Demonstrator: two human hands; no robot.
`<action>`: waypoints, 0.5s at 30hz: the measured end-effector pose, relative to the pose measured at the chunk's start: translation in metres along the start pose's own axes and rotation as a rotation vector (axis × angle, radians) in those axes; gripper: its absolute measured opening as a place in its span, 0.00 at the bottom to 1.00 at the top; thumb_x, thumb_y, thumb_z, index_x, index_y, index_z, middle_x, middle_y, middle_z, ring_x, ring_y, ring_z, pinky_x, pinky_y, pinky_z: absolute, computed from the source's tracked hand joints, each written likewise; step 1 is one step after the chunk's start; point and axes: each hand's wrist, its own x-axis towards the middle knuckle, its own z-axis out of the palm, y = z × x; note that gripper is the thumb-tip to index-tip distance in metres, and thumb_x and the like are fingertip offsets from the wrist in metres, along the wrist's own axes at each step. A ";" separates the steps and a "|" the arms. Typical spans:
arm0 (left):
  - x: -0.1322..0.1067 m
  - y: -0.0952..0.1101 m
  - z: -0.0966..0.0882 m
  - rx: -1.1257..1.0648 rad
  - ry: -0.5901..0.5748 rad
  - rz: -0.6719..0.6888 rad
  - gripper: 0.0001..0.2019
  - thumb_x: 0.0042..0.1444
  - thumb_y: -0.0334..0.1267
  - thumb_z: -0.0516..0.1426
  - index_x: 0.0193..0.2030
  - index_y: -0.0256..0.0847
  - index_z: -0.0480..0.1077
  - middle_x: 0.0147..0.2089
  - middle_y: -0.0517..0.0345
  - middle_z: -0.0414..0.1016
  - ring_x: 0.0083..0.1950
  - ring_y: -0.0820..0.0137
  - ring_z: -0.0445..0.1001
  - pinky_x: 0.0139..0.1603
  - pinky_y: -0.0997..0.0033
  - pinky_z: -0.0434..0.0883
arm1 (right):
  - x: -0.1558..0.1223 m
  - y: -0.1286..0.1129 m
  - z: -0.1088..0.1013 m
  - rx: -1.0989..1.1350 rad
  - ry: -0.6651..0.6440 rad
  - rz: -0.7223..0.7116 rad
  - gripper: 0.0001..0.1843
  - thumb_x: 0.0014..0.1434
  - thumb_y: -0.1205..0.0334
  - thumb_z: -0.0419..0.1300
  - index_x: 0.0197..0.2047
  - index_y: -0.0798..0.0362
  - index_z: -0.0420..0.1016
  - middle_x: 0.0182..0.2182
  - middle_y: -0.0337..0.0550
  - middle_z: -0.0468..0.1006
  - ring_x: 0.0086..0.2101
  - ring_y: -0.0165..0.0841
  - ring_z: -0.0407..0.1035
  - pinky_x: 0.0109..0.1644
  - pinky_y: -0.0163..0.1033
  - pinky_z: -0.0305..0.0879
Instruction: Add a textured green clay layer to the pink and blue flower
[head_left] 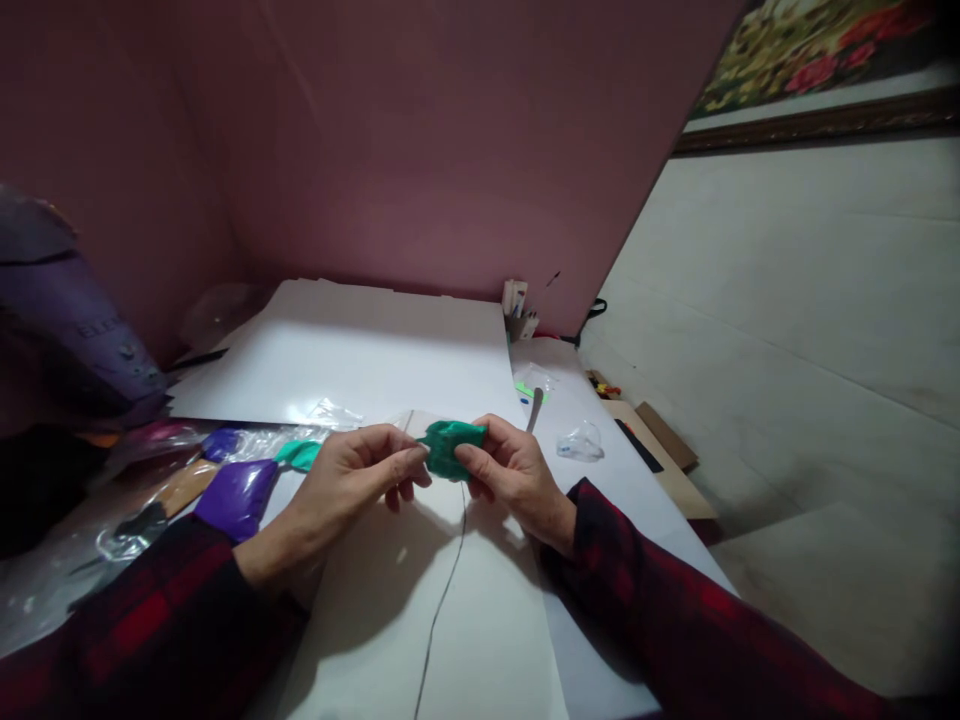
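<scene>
A small shiny green packet (pixel 448 448) is held up between my two hands, above a white sheet (pixel 495 620) that carries a thin dark wavy line. My right hand (pixel 519 478) grips its right side, thumb on the front face. At the left edge, my left hand (pixel 358 468) pinches a small greenish end of it between thumb and forefinger. The other left fingers curl below. What the packet contains cannot be made out for sure.
Left of my hands lie a purple packet (pixel 238 498), a tan packet (pixel 187 487), a teal packet (pixel 298 456) and clear plastic wrapping. Behind is a stack of white boards (pixel 360 345). A metal spoon-like handle (pixel 535 410) and crumpled clear plastic (pixel 580 442) are on the right.
</scene>
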 end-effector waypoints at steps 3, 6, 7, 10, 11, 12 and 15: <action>-0.001 0.001 0.000 -0.107 0.034 0.038 0.13 0.58 0.46 0.55 0.31 0.38 0.73 0.31 0.54 0.75 0.28 0.71 0.70 0.26 0.73 0.69 | 0.001 0.002 -0.002 0.041 0.013 0.012 0.11 0.58 0.54 0.62 0.35 0.53 0.67 0.20 0.34 0.70 0.17 0.23 0.60 0.16 0.29 0.52; -0.001 0.000 -0.002 -0.191 0.038 0.040 0.12 0.57 0.45 0.56 0.34 0.38 0.73 0.34 0.52 0.76 0.30 0.70 0.71 0.24 0.73 0.69 | 0.002 0.004 -0.003 0.053 0.011 0.027 0.12 0.59 0.54 0.61 0.34 0.53 0.66 0.23 0.37 0.74 0.16 0.23 0.60 0.15 0.29 0.50; -0.001 -0.001 -0.003 -0.204 0.029 0.033 0.11 0.56 0.44 0.57 0.34 0.38 0.73 0.34 0.53 0.76 0.30 0.70 0.70 0.24 0.74 0.68 | 0.002 0.005 -0.004 0.058 0.008 0.029 0.12 0.59 0.54 0.61 0.34 0.52 0.66 0.23 0.37 0.74 0.16 0.23 0.59 0.15 0.29 0.50; 0.000 -0.002 -0.005 -0.254 -0.019 0.022 0.09 0.56 0.42 0.58 0.34 0.37 0.73 0.33 0.53 0.75 0.30 0.71 0.70 0.23 0.74 0.68 | 0.002 0.006 -0.004 0.071 -0.001 0.026 0.11 0.59 0.54 0.61 0.34 0.52 0.66 0.23 0.37 0.74 0.16 0.22 0.59 0.15 0.29 0.49; 0.000 -0.002 -0.005 -0.270 -0.034 0.017 0.09 0.56 0.42 0.58 0.34 0.37 0.73 0.33 0.52 0.75 0.30 0.71 0.70 0.23 0.74 0.67 | 0.003 0.007 -0.004 0.073 -0.001 0.021 0.11 0.59 0.54 0.61 0.34 0.53 0.66 0.23 0.37 0.74 0.16 0.22 0.59 0.16 0.29 0.49; 0.000 -0.002 -0.005 -0.282 -0.043 0.008 0.09 0.56 0.41 0.58 0.33 0.37 0.73 0.33 0.52 0.75 0.30 0.71 0.70 0.23 0.75 0.67 | 0.003 0.007 -0.004 0.074 0.000 0.017 0.11 0.59 0.55 0.62 0.34 0.53 0.67 0.23 0.37 0.74 0.16 0.22 0.59 0.16 0.29 0.50; 0.001 -0.002 -0.006 -0.298 -0.051 -0.016 0.09 0.57 0.40 0.57 0.32 0.36 0.73 0.33 0.52 0.75 0.29 0.71 0.69 0.23 0.75 0.67 | 0.003 0.006 -0.004 0.078 0.000 0.020 0.11 0.59 0.55 0.61 0.34 0.53 0.67 0.22 0.37 0.74 0.16 0.22 0.59 0.16 0.29 0.49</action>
